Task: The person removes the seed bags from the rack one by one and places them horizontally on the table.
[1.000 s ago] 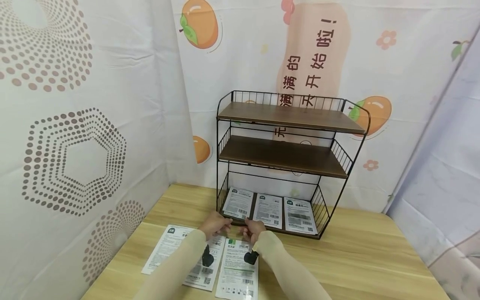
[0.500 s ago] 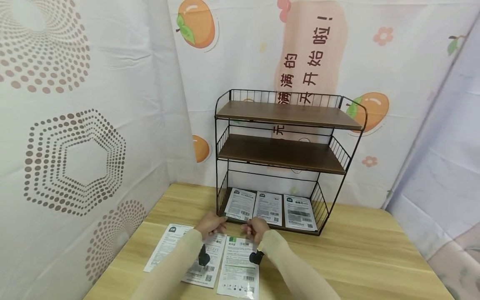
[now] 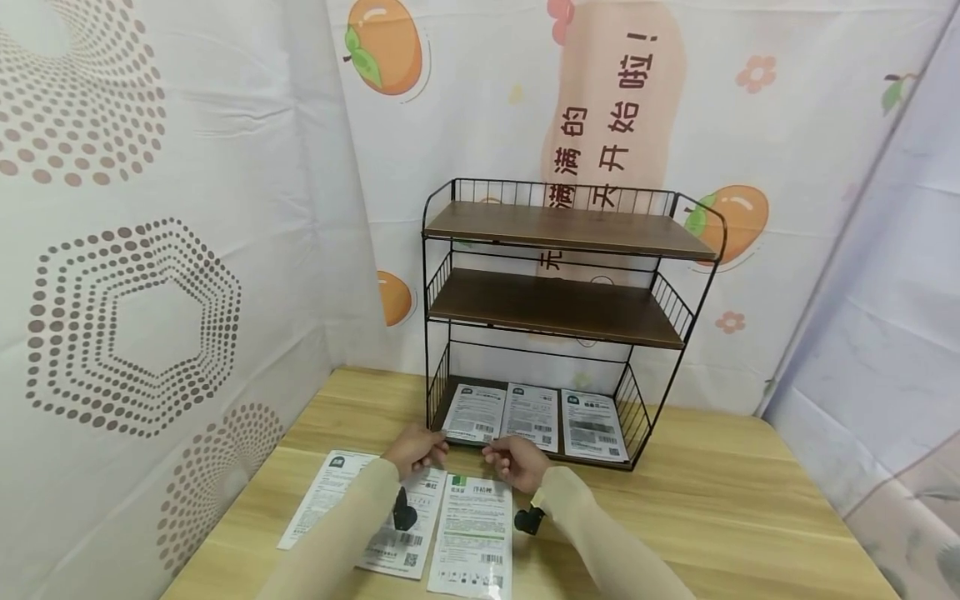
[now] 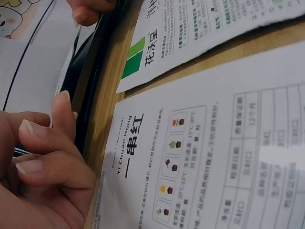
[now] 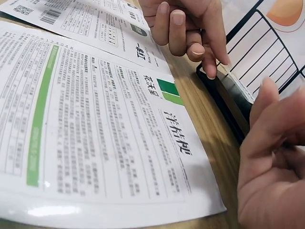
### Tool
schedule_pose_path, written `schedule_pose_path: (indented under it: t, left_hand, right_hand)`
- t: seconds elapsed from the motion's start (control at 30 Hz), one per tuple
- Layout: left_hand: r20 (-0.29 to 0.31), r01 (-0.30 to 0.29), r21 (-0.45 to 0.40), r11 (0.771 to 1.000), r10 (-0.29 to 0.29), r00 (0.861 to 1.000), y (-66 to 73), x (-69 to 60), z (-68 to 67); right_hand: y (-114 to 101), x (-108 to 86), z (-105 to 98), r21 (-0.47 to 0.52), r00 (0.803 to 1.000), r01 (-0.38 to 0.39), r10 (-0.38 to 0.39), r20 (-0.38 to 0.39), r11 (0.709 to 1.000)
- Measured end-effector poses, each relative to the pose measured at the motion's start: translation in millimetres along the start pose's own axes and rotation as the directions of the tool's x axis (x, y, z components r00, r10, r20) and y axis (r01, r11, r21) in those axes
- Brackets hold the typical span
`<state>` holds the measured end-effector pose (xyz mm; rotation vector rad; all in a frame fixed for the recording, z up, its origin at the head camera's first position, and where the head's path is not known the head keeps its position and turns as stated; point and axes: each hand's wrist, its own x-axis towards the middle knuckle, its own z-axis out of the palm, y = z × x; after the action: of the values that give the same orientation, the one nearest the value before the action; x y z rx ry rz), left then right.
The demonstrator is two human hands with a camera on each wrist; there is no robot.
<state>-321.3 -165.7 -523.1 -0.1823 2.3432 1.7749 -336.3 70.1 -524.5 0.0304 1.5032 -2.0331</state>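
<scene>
A white seed packet [image 3: 474,410] lies face up at the left of the rack's bottom shelf. My left hand [image 3: 410,448] pinches its front left corner; the right wrist view shows that thumb and index finger [image 5: 220,50] meeting at the packet's edge. At the front right corner, my right hand [image 3: 522,462] has curled fingers, with its thumb [image 5: 264,98] against the edge. Two similar packets, a middle one [image 3: 531,415] and a right one [image 3: 592,425], lie beside it. Below the hands, a packet with a green logo [image 3: 472,533] rests on the table.
The black wire rack [image 3: 671,379] has a brown middle shelf [image 3: 555,307] and top shelf [image 3: 570,227]. Another packet [image 4: 157,157] lies left of the green-logo one, partly under my left forearm, with one more [image 3: 318,500] farther left. Printed curtains [image 3: 480,100] hang behind the wooden table [image 3: 720,517].
The left shelf packet has shifted slightly right, narrowing the gap to the middle packet. Both hands stay at its front corners; my right hand has turned a little outward. The head view has shifted slightly.
</scene>
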Motion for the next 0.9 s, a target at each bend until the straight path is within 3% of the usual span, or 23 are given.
schedule_pose_path:
  t: [0.23,0.5,0.73,0.9]
  left_hand:
    - [0.056,-0.012,-0.025,1.0,0.014,0.998,2.2,0.9,-0.5]
    - [0.113,0.016,-0.053,0.998,-0.01,0.994,-1.3,4.0,-4.5]
    - [0.121,-0.078,-0.042,0.996,0.083,0.989,6.1,-1.4,-3.7]
    - [0.116,-0.111,0.005,0.994,0.11,0.987,7.0,-6.0,1.1]
  right_hand:
    - [-1.0,0.4,-2.1,-0.135,1.0,0.021,-0.023,-0.02,0.991]
    - [-1.2,4.9,1.3,-0.154,0.999,0.026,-0.032,-0.038,0.988]
    - [-5.0,-0.7,0.1,-0.209,0.998,0.043,-0.053,-0.043,0.977]
    - [-6.5,-10.8,-3.6,-0.265,0.996,0.071,-0.084,-0.038,0.962]
